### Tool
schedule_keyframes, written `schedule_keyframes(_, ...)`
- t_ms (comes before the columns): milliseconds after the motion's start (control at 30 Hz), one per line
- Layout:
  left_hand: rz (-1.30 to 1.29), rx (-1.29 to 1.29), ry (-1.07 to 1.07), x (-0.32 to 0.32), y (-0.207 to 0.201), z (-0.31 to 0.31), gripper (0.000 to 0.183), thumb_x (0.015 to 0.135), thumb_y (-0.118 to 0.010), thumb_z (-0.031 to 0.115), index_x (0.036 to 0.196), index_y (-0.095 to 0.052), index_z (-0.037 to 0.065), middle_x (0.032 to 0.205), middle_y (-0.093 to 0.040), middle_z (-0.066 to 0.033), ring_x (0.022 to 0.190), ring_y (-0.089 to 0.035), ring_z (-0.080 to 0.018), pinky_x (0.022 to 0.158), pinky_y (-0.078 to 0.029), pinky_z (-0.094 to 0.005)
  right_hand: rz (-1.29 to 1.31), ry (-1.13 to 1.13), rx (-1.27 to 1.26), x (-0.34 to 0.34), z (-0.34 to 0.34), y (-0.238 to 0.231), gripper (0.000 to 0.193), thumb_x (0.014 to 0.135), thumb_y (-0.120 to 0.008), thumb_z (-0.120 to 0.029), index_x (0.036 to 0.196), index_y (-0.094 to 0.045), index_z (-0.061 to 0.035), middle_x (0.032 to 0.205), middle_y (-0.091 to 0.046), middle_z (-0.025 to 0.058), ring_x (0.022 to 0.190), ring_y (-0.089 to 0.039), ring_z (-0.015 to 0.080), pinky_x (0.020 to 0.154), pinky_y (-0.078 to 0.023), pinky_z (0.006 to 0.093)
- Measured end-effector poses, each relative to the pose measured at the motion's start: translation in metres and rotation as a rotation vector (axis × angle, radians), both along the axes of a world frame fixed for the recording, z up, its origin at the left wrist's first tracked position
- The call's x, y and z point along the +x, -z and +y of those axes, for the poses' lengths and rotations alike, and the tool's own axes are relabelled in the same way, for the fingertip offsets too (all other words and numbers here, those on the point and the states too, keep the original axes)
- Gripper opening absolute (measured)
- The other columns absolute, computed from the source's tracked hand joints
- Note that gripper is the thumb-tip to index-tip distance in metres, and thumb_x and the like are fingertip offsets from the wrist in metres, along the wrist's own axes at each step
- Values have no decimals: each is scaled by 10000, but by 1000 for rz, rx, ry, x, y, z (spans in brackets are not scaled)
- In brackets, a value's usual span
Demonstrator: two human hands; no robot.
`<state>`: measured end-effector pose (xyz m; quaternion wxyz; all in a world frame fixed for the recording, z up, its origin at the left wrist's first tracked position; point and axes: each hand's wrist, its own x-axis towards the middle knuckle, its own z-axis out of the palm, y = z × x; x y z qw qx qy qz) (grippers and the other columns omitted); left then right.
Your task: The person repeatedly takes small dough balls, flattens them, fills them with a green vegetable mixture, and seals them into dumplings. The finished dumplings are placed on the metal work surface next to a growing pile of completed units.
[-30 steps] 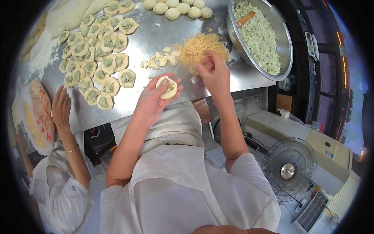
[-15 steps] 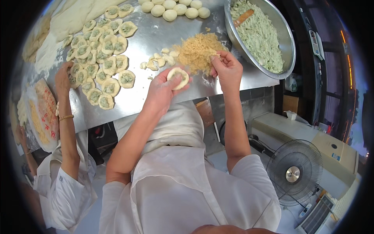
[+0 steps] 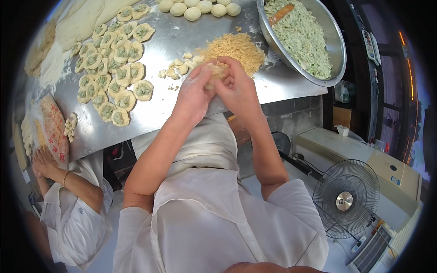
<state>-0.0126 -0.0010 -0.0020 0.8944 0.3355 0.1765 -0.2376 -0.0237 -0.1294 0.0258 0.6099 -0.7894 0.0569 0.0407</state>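
Note:
My left hand is closed around a small dough piece, held above the table's front edge. My right hand has its fingers bent in against the same piece, with tan shreds showing at its top. Between them the hands hide most of the dough. Just beyond lies a loose pile of tan shreds. Pale dough scraps are scattered left of that pile. Further left, many round dough cups with greenish filling sit close together, some overlapping.
At the far right a steel bowl holds green-white filling and an orange-brown handle-like tool. Dough balls line the back of the metal table. A co-worker's hands are at the left, beside a red-patterned bag.
My right hand has moved left from the tan pile to the dough piece in my left hand. The co-worker's hand has drawn back from the filled dough cups, toward the bag.

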Motion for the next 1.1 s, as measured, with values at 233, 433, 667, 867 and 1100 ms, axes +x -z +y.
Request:
schedule_keyframes(233, -10, 57, 1, -5, 6, -2, 342, 1089, -478, 168, 1395, -512, 19, 1201, -621, -101, 1117, -620, -190, 990, -501, -341, -319, 94, -195, -8, 3, 37, 108, 875, -691, 11, 979, -703, -17, 847, -659, 96, 702, -639, 170, 629, -508, 266)
schedule_keyframes(433, 16, 10, -61, -8, 17, 8, 344, 1079, -505, 152, 1402, -511, 30, 1198, -642, -117, 1151, -641, -224, 1037, -521, -372, 68, 38, 232, -1, -13, 31, 168, 862, -693, 20, 1023, -718, -21, 870, -650, 78, 762, -647, 168, 649, -494, 275)
schedule_keyframes(667, -6, 197, -22, -6, -2, 10, 382, 1051, -583, 192, 1391, -516, 30, 1238, -649, -114, 1134, -671, -242, 978, -571, -361, -355, 8, -777, 52, -43, 54, 236, 858, -721, -121, 1082, -704, -51, 909, -667, 138, 801, -667, 299, 740, -539, 397)
schedule_keyframes(867, -38, 107, 3, 0, 2, 16, 439, 1097, -470, 310, 1390, -498, -17, 1274, -628, -145, 1149, -660, -284, 1011, -548, -400, -196, 197, -206, 50, -55, 36, 135, 893, -731, -65, 1011, -705, -5, 836, -674, 37, 677, -624, 118, 630, -502, 264)
schedule_keyframes(1100, 6, -167, -75, 12, 5, 10, 441, 1131, -321, 254, 1413, -453, -58, 1361, -548, -183, 1266, -573, -299, 1106, -486, -482, 96, 104, 458, 22, -21, 15, 149, 919, -723, -17, 1062, -689, 6, 842, -677, 12, 661, -607, 81, 635, -488, 211)
